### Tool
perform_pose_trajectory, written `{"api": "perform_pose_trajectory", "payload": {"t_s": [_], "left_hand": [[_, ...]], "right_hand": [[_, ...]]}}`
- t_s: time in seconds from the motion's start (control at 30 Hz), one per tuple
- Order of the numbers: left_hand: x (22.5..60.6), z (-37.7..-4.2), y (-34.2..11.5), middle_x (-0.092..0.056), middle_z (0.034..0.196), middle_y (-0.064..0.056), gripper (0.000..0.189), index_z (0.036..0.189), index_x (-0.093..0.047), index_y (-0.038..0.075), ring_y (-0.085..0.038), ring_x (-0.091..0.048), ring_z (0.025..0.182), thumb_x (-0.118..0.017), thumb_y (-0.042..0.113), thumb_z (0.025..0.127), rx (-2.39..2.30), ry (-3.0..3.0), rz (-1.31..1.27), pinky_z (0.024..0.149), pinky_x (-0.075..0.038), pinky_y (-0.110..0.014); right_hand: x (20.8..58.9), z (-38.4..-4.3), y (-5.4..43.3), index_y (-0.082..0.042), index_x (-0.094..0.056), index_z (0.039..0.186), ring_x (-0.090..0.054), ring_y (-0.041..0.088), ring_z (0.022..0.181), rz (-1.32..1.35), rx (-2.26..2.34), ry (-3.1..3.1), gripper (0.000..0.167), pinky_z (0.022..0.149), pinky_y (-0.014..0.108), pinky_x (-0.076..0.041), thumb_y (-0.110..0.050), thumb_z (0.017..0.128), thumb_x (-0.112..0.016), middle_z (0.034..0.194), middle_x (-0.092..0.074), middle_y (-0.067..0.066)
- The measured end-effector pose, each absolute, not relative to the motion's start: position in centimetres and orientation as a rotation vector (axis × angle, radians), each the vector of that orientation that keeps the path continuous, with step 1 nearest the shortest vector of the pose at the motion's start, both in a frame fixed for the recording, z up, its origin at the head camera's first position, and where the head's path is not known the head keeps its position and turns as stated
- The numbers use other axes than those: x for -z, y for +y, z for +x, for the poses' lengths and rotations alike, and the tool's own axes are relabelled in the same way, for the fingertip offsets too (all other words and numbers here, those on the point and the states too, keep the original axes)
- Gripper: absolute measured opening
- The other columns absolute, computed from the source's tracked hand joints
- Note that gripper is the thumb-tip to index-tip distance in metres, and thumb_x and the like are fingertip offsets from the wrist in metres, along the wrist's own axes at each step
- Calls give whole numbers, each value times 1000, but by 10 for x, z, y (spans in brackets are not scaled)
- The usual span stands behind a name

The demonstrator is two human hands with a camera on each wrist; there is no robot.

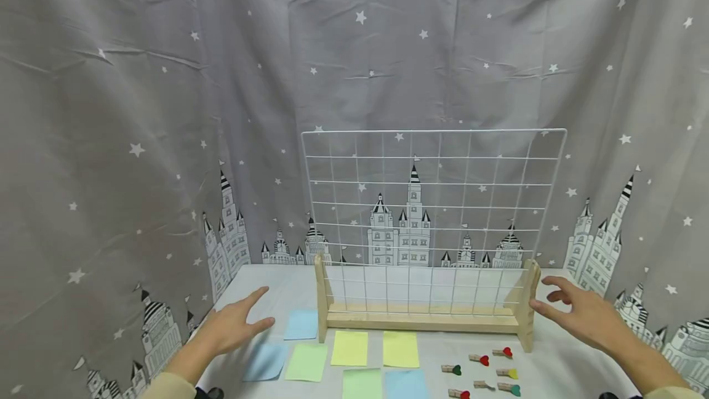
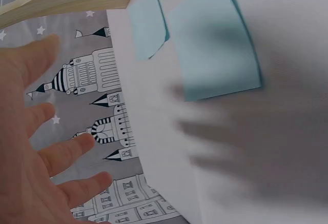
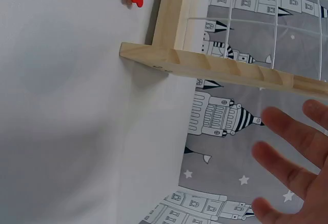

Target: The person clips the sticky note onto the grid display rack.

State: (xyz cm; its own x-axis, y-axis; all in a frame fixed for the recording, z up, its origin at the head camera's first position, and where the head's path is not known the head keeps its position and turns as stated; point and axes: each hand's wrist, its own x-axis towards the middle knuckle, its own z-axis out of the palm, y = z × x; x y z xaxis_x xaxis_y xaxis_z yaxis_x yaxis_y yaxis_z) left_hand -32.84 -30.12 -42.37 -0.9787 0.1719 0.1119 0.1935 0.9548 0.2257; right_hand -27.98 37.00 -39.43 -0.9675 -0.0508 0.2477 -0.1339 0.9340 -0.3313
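A white wire grid (image 1: 432, 132) stands upright in a wooden base (image 1: 421, 323) with an end piece on each side. My left hand (image 1: 229, 327) hovers left of it with fingers spread, holding nothing; near it lie blue sticky notes (image 2: 218, 44). On the other side my right hand (image 1: 587, 316) has its thumb and fingers apart close by the right wooden end piece (image 1: 528, 306). In the right wrist view its fingers (image 3: 284, 165) are spread beside the end piece (image 3: 205, 66), with nothing held.
Yellow sticky notes (image 1: 349, 348), green ones (image 1: 306, 362) and another blue one (image 1: 406, 385) lie before the base. Several small wooden clothespins (image 1: 479, 359) with coloured hearts lie at front right on the white table (image 1: 277, 282). A grey castle-print curtain (image 1: 360, 48) hangs behind.
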Motion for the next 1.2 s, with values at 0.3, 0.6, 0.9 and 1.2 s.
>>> {"api": "perform_pose_trajectory", "payload": {"t_s": [0.3,0.6,0.9,1.2], "left_hand": [[441,-334,-297,-66,138,-19,67,148,-54,15,-47,-64,121,-67,52,93,406,-2995,-305,95,-32,-87],[453,-329,-306,-72,125,-18,56,142,-59,16,-41,-70,107,-72,41,93,503,-3034,-267,84,-54,-63],[464,-327,-308,-72,121,-20,56,141,-60,11,-43,-69,108,-74,34,92,592,-3071,-258,87,-53,-65],[469,-329,-300,-73,120,-14,52,136,-63,13,-41,-70,106,-76,31,89,603,-3064,-189,81,-54,-66]], "right_hand": [[398,-278,370,-6,-57,138,-68,17,82,108,-609,-2928,64,65,38,-52,-56,99,-59,98,-77,4],[414,-284,356,-10,-60,137,-66,14,82,134,-736,-2941,59,68,37,-52,-54,99,-62,96,-77,-1],[430,-286,344,-6,-63,132,-68,15,87,167,-859,-2899,58,74,39,-55,-49,95,-70,95,-76,-1],[442,-288,337,-5,-65,128,-64,9,83,186,-950,-2851,51,70,26,-51,-42,94,-73,92,-72,-4]]}}
